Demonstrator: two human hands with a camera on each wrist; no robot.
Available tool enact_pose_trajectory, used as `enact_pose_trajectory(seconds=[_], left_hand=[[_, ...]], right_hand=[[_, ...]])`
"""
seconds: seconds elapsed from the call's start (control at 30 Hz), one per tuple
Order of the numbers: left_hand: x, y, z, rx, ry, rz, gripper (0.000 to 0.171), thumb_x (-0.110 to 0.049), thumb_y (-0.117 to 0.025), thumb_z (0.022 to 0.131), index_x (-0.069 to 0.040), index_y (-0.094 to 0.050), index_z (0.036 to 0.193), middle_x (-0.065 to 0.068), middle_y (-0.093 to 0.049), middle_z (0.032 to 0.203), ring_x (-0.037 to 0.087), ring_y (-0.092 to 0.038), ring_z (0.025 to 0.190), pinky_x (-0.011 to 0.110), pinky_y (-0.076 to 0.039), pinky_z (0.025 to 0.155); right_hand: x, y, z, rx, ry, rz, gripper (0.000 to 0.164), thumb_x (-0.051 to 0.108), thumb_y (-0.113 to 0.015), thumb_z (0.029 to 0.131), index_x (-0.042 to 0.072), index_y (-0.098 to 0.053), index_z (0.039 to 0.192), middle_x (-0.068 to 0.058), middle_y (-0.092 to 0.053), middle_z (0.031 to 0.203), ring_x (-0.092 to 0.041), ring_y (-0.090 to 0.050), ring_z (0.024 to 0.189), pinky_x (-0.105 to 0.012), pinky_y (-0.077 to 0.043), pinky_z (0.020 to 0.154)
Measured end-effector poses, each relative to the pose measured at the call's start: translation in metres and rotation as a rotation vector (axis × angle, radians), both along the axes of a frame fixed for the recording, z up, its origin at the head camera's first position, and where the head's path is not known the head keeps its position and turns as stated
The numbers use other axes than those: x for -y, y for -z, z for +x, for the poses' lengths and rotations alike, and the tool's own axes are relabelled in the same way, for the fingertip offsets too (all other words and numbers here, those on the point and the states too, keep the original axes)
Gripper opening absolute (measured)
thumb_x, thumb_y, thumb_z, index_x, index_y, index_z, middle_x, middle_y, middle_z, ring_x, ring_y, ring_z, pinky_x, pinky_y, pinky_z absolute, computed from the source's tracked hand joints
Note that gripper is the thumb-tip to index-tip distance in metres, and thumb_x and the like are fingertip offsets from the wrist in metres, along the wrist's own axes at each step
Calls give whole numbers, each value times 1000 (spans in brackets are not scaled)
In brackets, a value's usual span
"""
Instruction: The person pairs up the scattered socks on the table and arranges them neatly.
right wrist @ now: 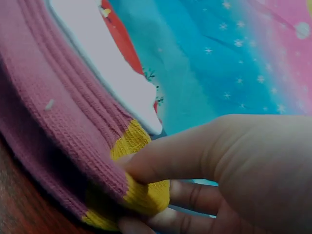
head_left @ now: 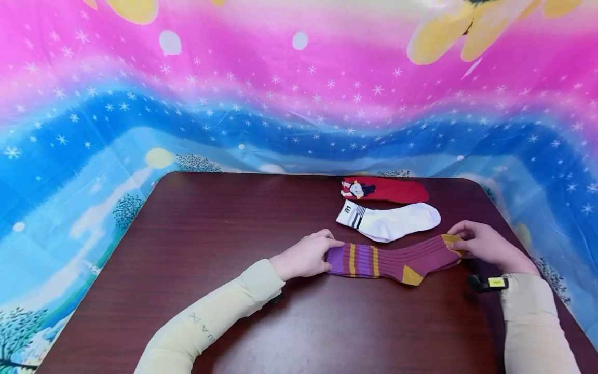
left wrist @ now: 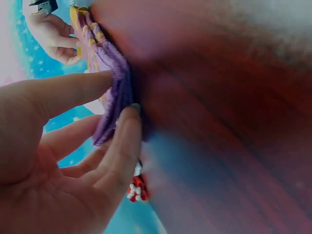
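A pair of purple and mauve ribbed socks (head_left: 397, 259), with mustard stripes, heel and toe, lies stretched sideways across the right half of the table, one sock over the other. At the purple cuff end, my left hand (head_left: 308, 254) pinches the layered edges between thumb and fingers; the left wrist view shows the cuff (left wrist: 114, 92) there. My right hand (head_left: 486, 246) pinches the mustard toe (right wrist: 141, 190) at the other end. Just beyond lies a white sock (head_left: 402, 221) with dark cuff stripes, its toe pointing right.
Behind the white sock, a red sock (head_left: 402, 190) with a cartoon figure lies near the far edge. The dark brown table (head_left: 210, 223) extends to the left and front. A colourful printed cloth (head_left: 261, 114) hangs around its back and sides.
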State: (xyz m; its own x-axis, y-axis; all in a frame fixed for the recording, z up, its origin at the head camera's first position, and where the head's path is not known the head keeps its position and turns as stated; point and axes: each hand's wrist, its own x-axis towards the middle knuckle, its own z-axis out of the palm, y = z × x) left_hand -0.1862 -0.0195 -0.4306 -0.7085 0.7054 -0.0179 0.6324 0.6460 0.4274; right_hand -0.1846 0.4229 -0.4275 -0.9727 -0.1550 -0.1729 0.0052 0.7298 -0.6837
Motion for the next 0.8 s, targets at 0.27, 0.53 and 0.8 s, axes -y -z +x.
enact_pose_trajectory(seconds=[0.27, 0.53, 0.8], left_hand=[[-3, 3, 3, -18, 11, -70, 53, -16, -78, 89, -11, -64, 140, 6, -56, 126, 16, -59, 107, 23, -46, 93], [-7, 2, 2, -28, 17, -87, 52, -15, -77, 90, -10, -63, 140, 7, -55, 125, 15, -58, 105, 22, -46, 91], [1, 0, -10, -52, -1, -59, 55, -20, -82, 86, -9, -66, 137, 9, -53, 129, 20, -56, 112, 25, -44, 97]], right_hand=[[5, -2, -1, 69, -14, 42, 30, 7, -70, 94, -6, -60, 119, -14, -64, 99, -26, -64, 80, -37, -59, 67], [6, -4, -3, 91, -29, 22, 29, 4, -68, 95, -7, -59, 120, -16, -62, 102, -27, -62, 83, -38, -59, 68], [0, -1, -19, 79, -57, -2, 43, 11, -69, 96, -10, -55, 131, -18, -65, 108, -24, -65, 83, -36, -58, 71]])
